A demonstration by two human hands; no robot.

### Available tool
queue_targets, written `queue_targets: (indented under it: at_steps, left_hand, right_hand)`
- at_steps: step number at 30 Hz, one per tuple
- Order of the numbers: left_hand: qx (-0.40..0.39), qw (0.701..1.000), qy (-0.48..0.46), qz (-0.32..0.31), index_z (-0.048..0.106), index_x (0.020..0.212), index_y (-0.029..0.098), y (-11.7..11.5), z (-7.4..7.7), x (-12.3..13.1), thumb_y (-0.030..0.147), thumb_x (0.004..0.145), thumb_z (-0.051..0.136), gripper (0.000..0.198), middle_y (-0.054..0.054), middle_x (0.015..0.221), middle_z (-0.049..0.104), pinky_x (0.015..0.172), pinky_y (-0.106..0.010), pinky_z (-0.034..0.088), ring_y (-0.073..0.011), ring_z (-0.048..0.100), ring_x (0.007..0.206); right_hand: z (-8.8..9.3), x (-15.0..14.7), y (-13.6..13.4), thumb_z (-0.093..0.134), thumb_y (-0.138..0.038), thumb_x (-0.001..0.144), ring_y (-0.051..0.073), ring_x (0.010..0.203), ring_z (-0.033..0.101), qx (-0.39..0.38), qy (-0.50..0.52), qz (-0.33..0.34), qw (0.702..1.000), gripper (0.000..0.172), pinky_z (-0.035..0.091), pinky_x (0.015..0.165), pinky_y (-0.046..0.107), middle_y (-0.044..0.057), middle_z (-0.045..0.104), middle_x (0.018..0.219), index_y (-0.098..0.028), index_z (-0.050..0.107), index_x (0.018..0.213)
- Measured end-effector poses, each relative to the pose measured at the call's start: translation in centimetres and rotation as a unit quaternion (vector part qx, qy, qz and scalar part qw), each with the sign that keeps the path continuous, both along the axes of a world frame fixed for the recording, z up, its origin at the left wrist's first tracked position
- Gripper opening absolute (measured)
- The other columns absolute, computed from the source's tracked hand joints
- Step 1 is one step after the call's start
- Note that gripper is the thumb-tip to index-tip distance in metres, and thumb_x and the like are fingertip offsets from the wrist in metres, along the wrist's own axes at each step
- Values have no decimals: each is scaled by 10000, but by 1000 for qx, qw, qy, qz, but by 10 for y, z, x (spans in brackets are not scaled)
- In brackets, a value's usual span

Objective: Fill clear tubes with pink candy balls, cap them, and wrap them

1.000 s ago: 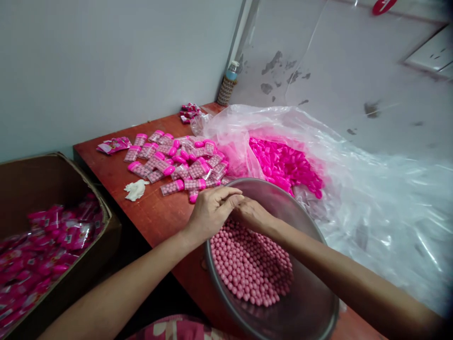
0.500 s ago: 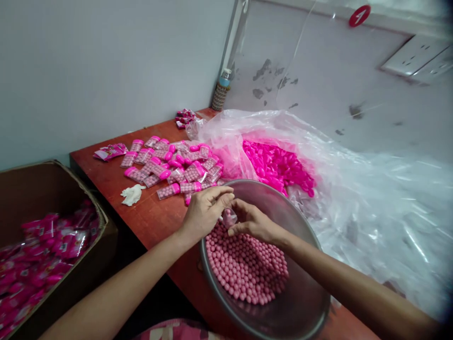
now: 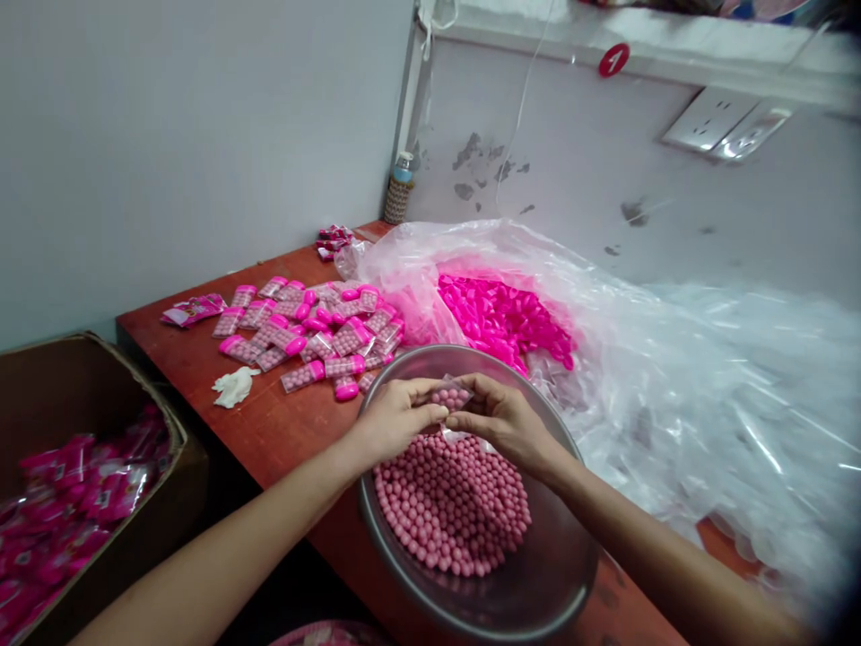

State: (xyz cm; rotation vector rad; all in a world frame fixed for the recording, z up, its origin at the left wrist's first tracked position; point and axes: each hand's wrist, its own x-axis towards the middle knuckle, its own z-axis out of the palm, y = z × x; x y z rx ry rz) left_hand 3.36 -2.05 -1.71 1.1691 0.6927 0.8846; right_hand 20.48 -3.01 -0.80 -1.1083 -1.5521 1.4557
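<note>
Between my two hands is a small clear plastic container [image 3: 450, 395] with several pink balls inside. My left hand [image 3: 396, 415] pinches its left end between thumb and fingers. At the other end, my right hand [image 3: 506, 420] grips it the same way. Both hands are over a metal bowl [image 3: 558, 592], in which a heap of pink balls [image 3: 454, 516] lies. Past the bowl's left rim, filled clear containers with pink caps [image 3: 343, 366] are piled on the red table [image 3: 269, 431]. The container's lower part is partly hidden by my fingers.
A plastic bag [image 3: 417, 247] behind the bowl holds bright pink caps [image 3: 508, 318]. Clear plastic [image 3: 706, 413] covers the right side. A crumpled white tissue [image 3: 234, 386] and pink packets [image 3: 194, 309] lie leftward. A cardboard box [image 3: 181, 467] with pink packets stands left; a bottle [image 3: 399, 190] is in the corner.
My hands have come level on either side of the container, which has turned to lie across between them and shows its pink balls more clearly. The camera view has shifted rightward.
</note>
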Motion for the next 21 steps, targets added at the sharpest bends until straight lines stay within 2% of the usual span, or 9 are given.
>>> queue_targets:
  at_steps: [3,5,8,9,10,12,14,17,21]
  left_hand:
    - [-72,995,-63,-16,673,944,114,0,-3,1,194,666,694,290,-92,939,684,804,-311,484,-202,630,876]
    - [-90,992,-92,-12,670,922,114,0,-4,1,208,649,722,294,-84,924,678,776,-296,489,-179,629,834]
    - [-79,990,-106,43,663,875,120,-1,-2,2,202,623,746,278,-55,869,674,760,-283,490,-156,624,796]
    - [-66,991,-101,57,661,847,119,-1,-1,2,197,618,750,258,-50,856,673,764,-278,487,-153,622,796]
    - [-51,993,-93,61,660,823,115,-1,0,3,190,615,752,239,-50,851,674,771,-273,482,-152,619,803]
    - [-30,995,-77,50,658,809,107,-2,1,3,181,621,748,221,-63,877,674,784,-271,476,-158,616,829]
    - [-38,994,-82,64,654,842,110,-2,1,2,190,627,744,246,-64,898,669,784,-277,479,-160,617,829]
    - [-69,988,-103,88,640,876,120,-2,0,0,205,617,754,296,-46,864,658,760,-281,494,-157,618,801]
    - [-108,982,-131,78,622,889,115,-1,1,-2,211,605,764,331,-41,833,644,735,-267,506,-143,614,771]
  right_hand:
    - [5,7,-2,712,-266,698,146,771,603,46,-33,-11,998,332,501,691,278,21,626,861,-197,552,980]
    - [8,13,1,690,-303,721,144,727,606,62,-34,-13,997,349,502,657,273,19,629,827,-201,532,1015]
    - [5,21,13,570,-368,813,139,652,605,97,-111,1,989,234,487,599,253,17,632,748,-180,564,952]
    - [1,22,19,521,-364,844,142,663,609,134,-183,24,974,213,482,605,247,23,639,748,-172,586,908]
    - [-6,22,24,484,-343,866,148,683,614,180,-268,56,945,217,477,618,243,34,647,759,-164,606,861]
    - [-22,17,35,458,-273,878,161,714,621,259,-407,122,867,224,472,638,240,63,658,786,-145,625,801]
    - [-41,10,45,442,-205,875,172,727,625,298,-461,160,820,208,479,648,250,97,664,825,-129,627,819]
    - [-67,-2,57,425,-170,870,190,777,627,316,-461,173,811,201,502,685,283,115,663,883,-129,619,899]
    - [-91,-9,65,420,-175,865,195,963,587,361,-431,186,806,226,485,844,323,92,640,1018,-171,594,1009]
